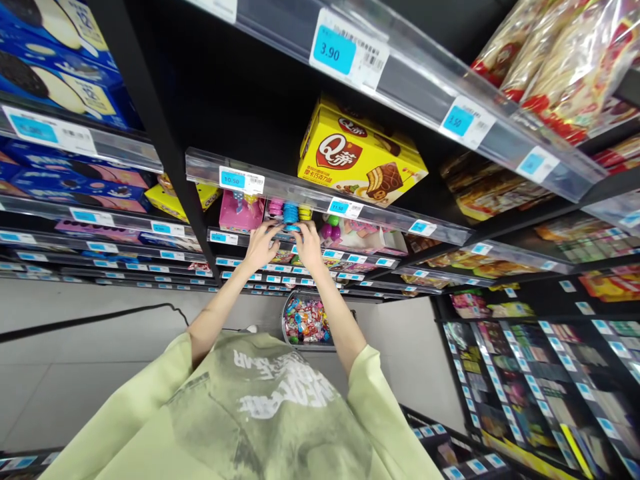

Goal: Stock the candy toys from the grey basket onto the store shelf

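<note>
While left hand (262,244) and right hand (307,244) are pinching the blue stack (290,213) by the shelf edge (242,241), I'm favouring an even grip.

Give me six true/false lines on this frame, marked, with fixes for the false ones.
1. The left hand and right hand are both at the blue item. True.
2. The 3.90 tag is on the shelf edge above the Q box. True.
3. The Q box is on a shelf lower than the hands. False: the Q box is on the shelf above them.
4. The pink box is left of the blue item. True.
5. The bin is empty. False: the bin holds many colourful pieces.
6. The sleeves are black. False: the sleeves are pale green.
</note>
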The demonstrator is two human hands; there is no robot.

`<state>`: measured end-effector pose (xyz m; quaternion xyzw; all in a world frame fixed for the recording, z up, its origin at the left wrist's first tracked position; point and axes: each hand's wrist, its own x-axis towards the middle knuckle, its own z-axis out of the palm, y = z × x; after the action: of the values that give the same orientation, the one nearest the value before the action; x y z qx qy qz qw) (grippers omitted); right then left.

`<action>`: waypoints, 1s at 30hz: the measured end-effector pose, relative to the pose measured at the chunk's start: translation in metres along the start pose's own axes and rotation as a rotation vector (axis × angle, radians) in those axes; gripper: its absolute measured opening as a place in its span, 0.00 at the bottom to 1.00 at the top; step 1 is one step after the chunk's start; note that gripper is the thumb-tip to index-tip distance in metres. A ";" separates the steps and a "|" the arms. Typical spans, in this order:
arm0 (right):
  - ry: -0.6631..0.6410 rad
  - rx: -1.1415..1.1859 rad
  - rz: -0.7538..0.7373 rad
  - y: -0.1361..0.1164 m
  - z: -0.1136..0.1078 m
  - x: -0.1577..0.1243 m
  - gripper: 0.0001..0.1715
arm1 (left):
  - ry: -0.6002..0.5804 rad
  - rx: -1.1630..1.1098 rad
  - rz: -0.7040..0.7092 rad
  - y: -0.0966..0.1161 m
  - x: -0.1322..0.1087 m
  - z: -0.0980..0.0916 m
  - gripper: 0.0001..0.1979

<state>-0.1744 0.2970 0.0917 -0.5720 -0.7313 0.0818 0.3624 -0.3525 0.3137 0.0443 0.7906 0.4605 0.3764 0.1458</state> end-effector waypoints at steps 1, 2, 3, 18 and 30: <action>0.001 -0.041 0.023 -0.001 0.002 0.000 0.14 | 0.001 0.000 -0.003 0.000 0.000 0.000 0.26; -0.007 -0.084 0.047 -0.002 0.003 0.000 0.14 | 0.000 -0.002 -0.004 0.000 0.000 0.000 0.26; -0.026 -0.127 0.068 -0.003 0.004 0.000 0.15 | -0.001 -0.004 -0.006 0.000 0.000 0.001 0.26; 0.173 0.119 0.037 -0.007 0.009 0.000 0.13 | 0.036 -0.019 0.004 -0.002 -0.001 0.002 0.29; 0.141 0.163 0.060 0.007 -0.010 -0.056 0.18 | -0.021 0.069 0.004 -0.002 -0.002 0.006 0.29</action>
<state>-0.1580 0.2458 0.0708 -0.5665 -0.6773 0.1115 0.4559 -0.3498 0.3139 0.0383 0.8000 0.4699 0.3525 0.1224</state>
